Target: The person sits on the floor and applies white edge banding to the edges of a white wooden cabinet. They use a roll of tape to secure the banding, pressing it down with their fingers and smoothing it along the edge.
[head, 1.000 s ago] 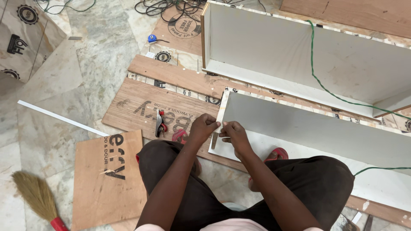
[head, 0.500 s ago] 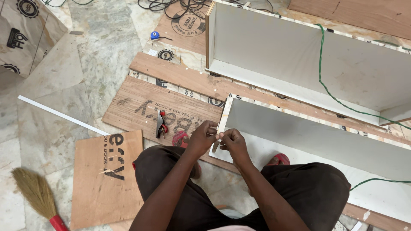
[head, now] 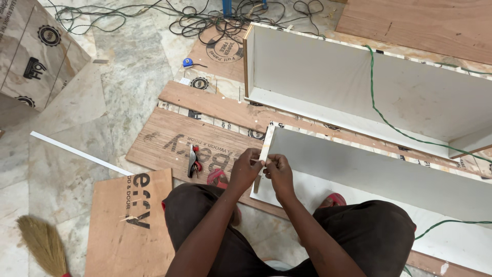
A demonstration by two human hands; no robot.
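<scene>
Just below the middle of the frame, both hands meet at the near end of a white cabinet panel [head: 389,179] that lies on the floor and runs off toward the right edge. The left hand [head: 246,171] is curled nearly closed, thumb and fingertips pinched on a thin pale edge strip [head: 265,150] that stands along the panel's end face. The right hand [head: 279,173] sits just beside it, also curled tight, its fingertips pressed to the same strip and touching the panel's end. Whether either hand holds anything smaller is too fine to tell. Left of the hands, on a brown plywood sheet [head: 169,143], lies a small hand plane [head: 193,160] with red parts. A second white cabinet box [head: 359,87] stands in the upper right, with a green cord [head: 382,115] draped across it. A broom [head: 43,246] lies at the lower left, and a long white strip [head: 77,152] crosses the marble floor at the left.
</scene>
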